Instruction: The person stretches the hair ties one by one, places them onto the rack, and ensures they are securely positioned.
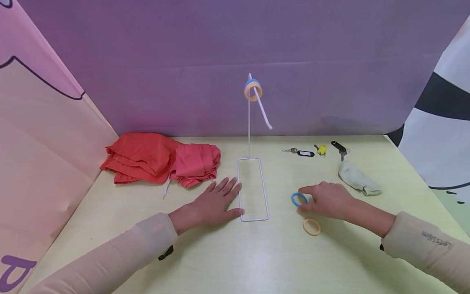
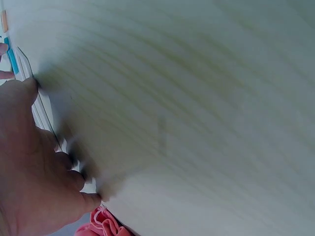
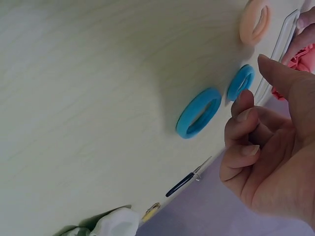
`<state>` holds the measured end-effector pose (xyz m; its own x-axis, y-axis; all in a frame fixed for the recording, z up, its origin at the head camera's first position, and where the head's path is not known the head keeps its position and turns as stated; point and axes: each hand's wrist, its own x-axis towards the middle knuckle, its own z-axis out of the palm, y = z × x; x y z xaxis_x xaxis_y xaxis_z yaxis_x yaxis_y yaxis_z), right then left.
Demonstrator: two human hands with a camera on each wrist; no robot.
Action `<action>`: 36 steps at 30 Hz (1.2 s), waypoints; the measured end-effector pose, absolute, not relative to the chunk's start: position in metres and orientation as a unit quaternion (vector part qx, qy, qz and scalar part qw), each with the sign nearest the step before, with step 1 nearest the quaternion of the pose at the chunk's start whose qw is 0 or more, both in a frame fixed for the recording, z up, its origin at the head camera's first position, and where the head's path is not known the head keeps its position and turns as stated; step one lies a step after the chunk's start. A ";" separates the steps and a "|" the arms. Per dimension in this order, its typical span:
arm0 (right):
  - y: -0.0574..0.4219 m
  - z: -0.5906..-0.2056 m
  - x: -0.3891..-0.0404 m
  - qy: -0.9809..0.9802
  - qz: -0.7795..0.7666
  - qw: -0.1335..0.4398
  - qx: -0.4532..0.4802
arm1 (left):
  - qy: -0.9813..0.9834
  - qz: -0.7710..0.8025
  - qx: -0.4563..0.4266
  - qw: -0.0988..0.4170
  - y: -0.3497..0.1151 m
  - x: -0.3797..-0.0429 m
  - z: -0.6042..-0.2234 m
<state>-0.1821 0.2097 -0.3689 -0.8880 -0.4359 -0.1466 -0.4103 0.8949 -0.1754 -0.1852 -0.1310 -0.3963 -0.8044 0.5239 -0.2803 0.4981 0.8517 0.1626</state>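
Observation:
My left hand (image 1: 216, 204) lies flat with fingers spread, pressing at the left side of the white wire stand's base (image 1: 267, 204). Toward the stand's right, my right hand (image 1: 328, 200) is low over the table, index finger and thumb apart on either side of a small blue ring (image 1: 299, 193). Its other fingers curl in toward the palm, as the right wrist view shows. A second blue ring (image 2: 12, 55) shows edge-on in the left wrist view; the right wrist view has a nearer blue ring (image 3: 183, 120). An orange ring (image 1: 311, 233) lies just nearer the body.
On the stand's raised arm (image 1: 263, 110) hang an orange ring (image 1: 247, 92) and a blue one. Red folded cloths (image 1: 147, 157) lie at the back left. Keys with tags (image 1: 305, 153) and a rolled whitish cloth (image 1: 358, 179) lie at the back right.

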 end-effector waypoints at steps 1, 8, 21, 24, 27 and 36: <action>0.209 -0.370 -0.183 0.969 -0.070 0.094 -0.217 | 0.949 0.040 0.268 0.160 -0.131 -0.185 -0.396; 0.206 -0.375 -0.185 0.970 -0.070 0.102 -0.208 | 0.949 0.039 0.271 0.156 -0.131 -0.185 -0.397; 0.203 -0.380 -0.187 0.967 -0.079 0.066 -0.233 | 0.948 0.046 0.275 0.155 -0.131 -0.185 -0.395; 0.203 -0.382 -0.187 0.967 -0.080 0.058 -0.236 | 0.948 0.043 0.275 0.154 -0.132 -0.186 -0.396; 0.202 -0.383 -0.187 0.966 -0.079 0.046 -0.241 | 0.948 0.039 0.275 0.153 -0.132 -0.186 -0.398; 0.203 -0.382 -0.190 0.967 -0.086 0.014 -0.239 | 0.949 0.040 0.272 0.156 -0.132 -0.186 -0.398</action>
<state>-0.1897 0.2034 -0.3825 -0.8849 -0.4655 0.0148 -0.4608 0.8705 -0.1730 -0.1857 -0.1319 -0.3977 -0.8035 0.5283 -0.2744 0.5035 0.8490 0.1601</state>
